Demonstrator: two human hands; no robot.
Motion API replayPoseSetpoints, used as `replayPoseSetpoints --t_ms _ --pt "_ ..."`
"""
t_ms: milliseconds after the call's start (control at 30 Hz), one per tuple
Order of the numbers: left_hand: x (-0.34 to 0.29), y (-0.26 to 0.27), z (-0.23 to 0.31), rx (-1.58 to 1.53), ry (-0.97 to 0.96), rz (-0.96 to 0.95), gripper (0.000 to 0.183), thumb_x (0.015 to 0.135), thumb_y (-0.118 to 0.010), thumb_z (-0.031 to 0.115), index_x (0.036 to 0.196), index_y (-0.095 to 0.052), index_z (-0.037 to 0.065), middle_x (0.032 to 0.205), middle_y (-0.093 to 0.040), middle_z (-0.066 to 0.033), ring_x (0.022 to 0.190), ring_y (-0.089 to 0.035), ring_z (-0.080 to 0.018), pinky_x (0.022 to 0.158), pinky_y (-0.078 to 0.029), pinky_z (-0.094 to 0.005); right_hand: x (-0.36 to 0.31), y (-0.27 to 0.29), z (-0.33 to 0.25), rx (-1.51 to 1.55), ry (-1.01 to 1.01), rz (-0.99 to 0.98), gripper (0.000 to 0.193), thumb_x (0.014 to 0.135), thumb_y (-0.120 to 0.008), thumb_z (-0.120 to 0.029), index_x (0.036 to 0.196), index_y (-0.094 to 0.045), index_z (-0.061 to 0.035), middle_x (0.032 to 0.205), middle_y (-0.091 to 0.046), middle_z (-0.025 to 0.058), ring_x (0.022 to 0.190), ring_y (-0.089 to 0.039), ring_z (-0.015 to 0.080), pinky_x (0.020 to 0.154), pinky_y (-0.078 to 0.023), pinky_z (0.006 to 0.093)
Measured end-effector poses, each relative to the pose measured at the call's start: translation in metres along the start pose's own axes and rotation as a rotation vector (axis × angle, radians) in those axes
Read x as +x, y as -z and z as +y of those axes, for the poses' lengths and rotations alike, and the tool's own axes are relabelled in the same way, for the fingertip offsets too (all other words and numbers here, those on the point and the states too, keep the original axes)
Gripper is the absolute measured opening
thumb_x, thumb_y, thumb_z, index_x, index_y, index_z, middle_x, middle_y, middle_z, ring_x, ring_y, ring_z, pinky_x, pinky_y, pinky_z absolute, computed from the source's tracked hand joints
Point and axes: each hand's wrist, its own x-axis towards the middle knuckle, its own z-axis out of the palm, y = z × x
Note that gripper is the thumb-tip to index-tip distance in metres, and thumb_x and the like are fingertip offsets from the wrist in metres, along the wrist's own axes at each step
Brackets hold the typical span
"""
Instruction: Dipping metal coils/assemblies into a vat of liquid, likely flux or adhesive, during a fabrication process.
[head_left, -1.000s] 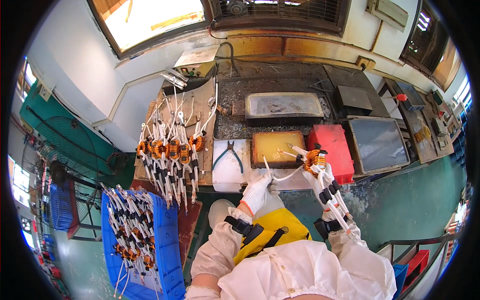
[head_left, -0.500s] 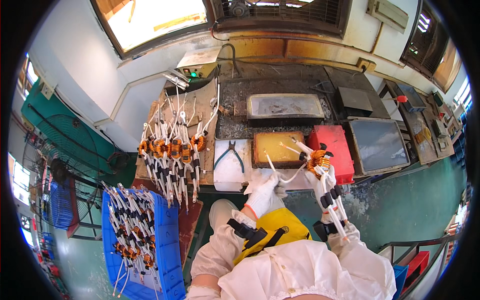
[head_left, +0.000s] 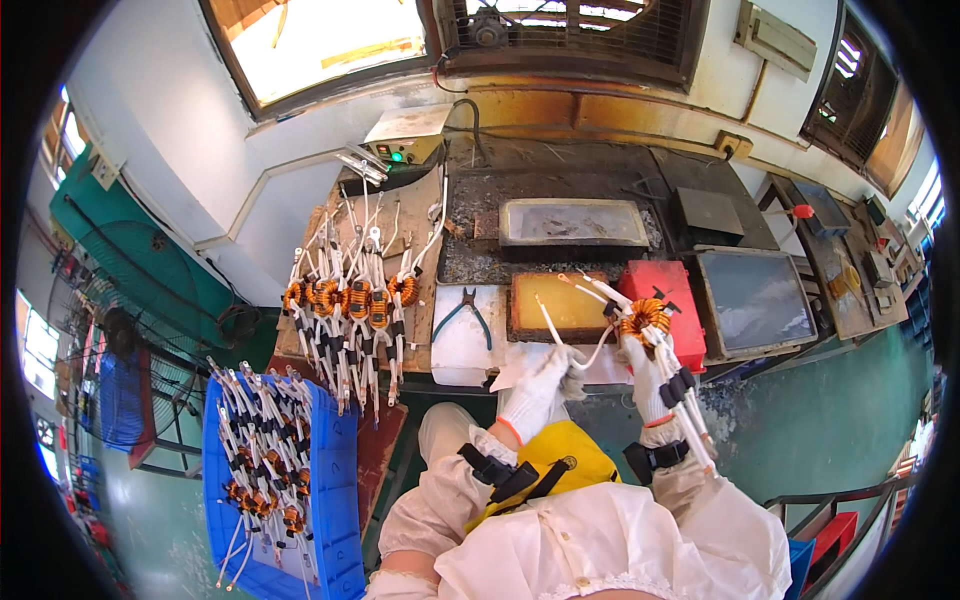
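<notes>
White gloves cover both my hands. My right hand [head_left: 648, 385] is closed around a toroidal coil [head_left: 645, 317] with orange copper windings, held in front of a red box. From the coil, white leads with black sleeves hang back over my right wrist, and other leads point away toward a yellowish tray [head_left: 555, 303]. My left hand [head_left: 540, 392], closed, pinches one white lead [head_left: 549, 322] of this coil, its bare end sticking up. Parts of the fingers on both hands are hidden.
Blue-handled pliers [head_left: 465, 318] lie on a white board left of the tray. Several similar coils [head_left: 355, 300] rest on the bench's left side; more fill a blue crate [head_left: 340, 470]. Behind stands a grey-topped rectangular pan [head_left: 572, 222], and right of the red box [head_left: 665, 285] another pan [head_left: 757, 298].
The view has shifted slightly. My right hand has carried the coil a little forward, away from me, and its trailing leads have swung slightly. The left hand keeps its hold on the lead.
</notes>
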Motion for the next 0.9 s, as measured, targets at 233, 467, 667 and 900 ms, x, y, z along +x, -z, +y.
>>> replayPoseSetpoints --t_ms 233,467,667,900 --pt "0.002 0.007 0.018 -0.065 -0.057 0.035 0.034 0.095 -0.043 0.034 0.102 -0.056 0.004 0.081 -0.055 -0.0019 0.071 -0.052 -0.0105 0.068 -0.045 -0.0262 0.010 -0.001 0.001 0.277 -0.123 0.129 0.019 0.087 -0.057 -0.019 0.091 -0.056 -0.0010 0.064 -0.052 -0.0009 0.050 -0.044 0.0041 0.043 -0.034 0.0219" --pt "-0.031 0.090 0.016 0.463 -0.245 0.228 0.030 0.092 -0.048 0.030 0.101 -0.057 0.003 0.087 -0.055 -0.0058 0.073 -0.055 -0.0130 0.068 -0.049 -0.0280 0.064 0.012 0.017 0.336 -0.092 0.236 0.027 0.090 -0.053 -0.037 0.093 -0.051 -0.0104 0.051 -0.038 -0.0069 0.035 -0.028 0.0021 0.033 -0.020 0.0212" --pt "-0.098 0.141 0.060 0.358 -0.234 0.716 0.025 0.090 -0.049 0.026 0.097 -0.059 0.004 0.093 -0.057 -0.0081 0.077 -0.058 -0.0144 0.068 -0.053 -0.0280 0.118 0.024 0.026 0.193 -0.430 0.427 0.053 0.079 -0.054 -0.059 0.080 -0.057 -0.0060 0.045 -0.040 -0.0010 0.034 -0.035 0.0088 0.033 -0.024 0.0251" --pt "-0.171 0.228 0.064 1.422 -0.445 1.380 0.024 0.083 -0.056 0.017 0.101 -0.056 0.001 0.102 -0.053 -0.0161 0.092 -0.053 -0.0307 0.083 -0.042 -0.0385 0.151 0.019 0.054 0.320 -0.405 0.355 0.066 0.074 -0.059 -0.060 0.093 -0.060 0.0031 0.046 -0.047 0.0039 0.034 -0.040 0.0112 0.034 -0.031 0.0265"
